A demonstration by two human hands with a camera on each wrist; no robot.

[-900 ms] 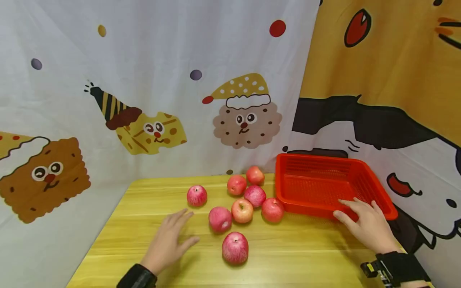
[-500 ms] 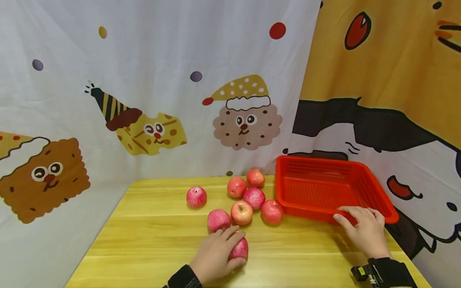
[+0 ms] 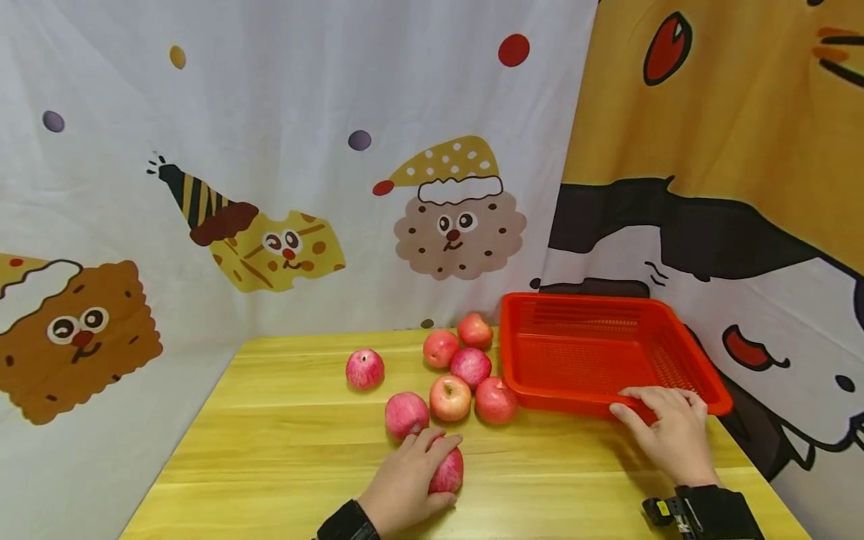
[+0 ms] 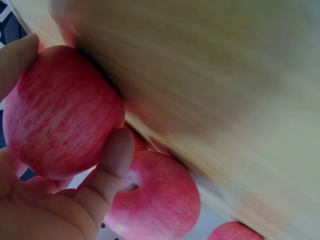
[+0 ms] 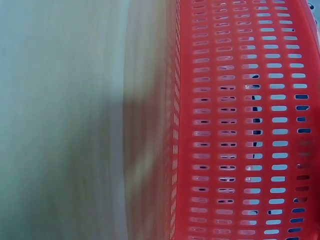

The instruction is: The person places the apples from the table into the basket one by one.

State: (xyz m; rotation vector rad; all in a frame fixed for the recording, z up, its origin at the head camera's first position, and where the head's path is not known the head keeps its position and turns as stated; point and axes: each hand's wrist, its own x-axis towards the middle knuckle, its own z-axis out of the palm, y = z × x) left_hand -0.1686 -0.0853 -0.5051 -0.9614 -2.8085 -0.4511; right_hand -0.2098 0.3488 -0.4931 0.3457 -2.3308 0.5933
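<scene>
My left hand [image 3: 409, 480] grips a red streaked apple [image 3: 447, 471] at the front of the table; in the left wrist view the thumb and fingers lie around that apple [image 4: 65, 112]. Just behind it sits another pinkish-red apple [image 3: 406, 414]. On the right, my right hand [image 3: 671, 431] holds the near rim of the red plastic basket [image 3: 560, 401], fingers over the rim and thumb outside. The basket's slotted wall [image 5: 240, 125] fills the right side of the right wrist view, where the hand itself is hidden.
Several more apples cluster left of the basket, among them a yellowish one [image 3: 450, 398] and a red one [image 3: 496, 400] right at the basket's corner. One apple [image 3: 364, 369] sits apart at the back left. A printed curtain [image 3: 304, 97] hangs behind the wooden table [image 3: 270, 450].
My left hand has moved right and taken hold of the front apple. The right hand has lowered onto the basket's rim, and the basket has shifted slightly left with the apple beside it.
</scene>
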